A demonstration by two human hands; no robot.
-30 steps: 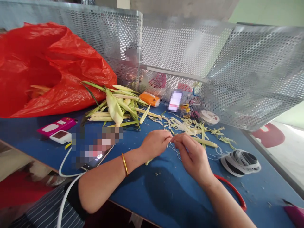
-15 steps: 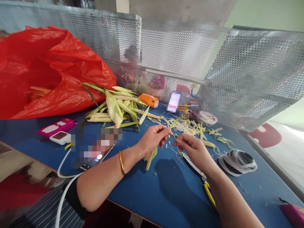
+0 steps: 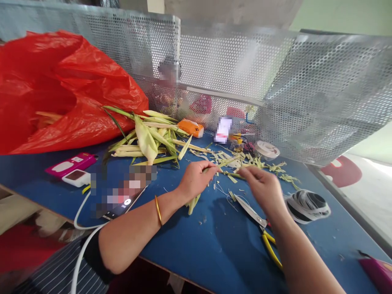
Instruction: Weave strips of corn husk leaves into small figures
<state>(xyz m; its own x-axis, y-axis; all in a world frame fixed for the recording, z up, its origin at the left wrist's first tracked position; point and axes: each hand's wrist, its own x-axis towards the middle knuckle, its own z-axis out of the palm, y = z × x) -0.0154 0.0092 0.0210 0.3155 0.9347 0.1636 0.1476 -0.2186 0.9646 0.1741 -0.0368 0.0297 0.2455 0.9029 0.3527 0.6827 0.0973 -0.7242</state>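
Note:
My left hand [image 3: 196, 178] is closed round a bundle of pale green leaf strips [image 3: 193, 201], whose ends stick out below the palm and past the fingertips. My right hand [image 3: 263, 187] is just to its right, fingers pinched on a thin green strip [image 3: 232, 175] that runs between the two hands. Both hover low over the blue table [image 3: 196, 245]. Scissors with yellow handles [image 3: 260, 228] lie on the table under my right wrist.
A heap of long green and cream leaves [image 3: 150, 139] lies behind, beside a red plastic bag [image 3: 61, 90]. Leaf scraps [image 3: 260, 163], a white spool [image 3: 268, 150], a coil of cord [image 3: 308, 204], a phone [image 3: 122, 192] and perforated metal screens [image 3: 245, 73] surround the work spot.
My hands have drawn apart, the right one moving right and away while pulling a strip from the bundle. The scissors under my right wrist have come into view.

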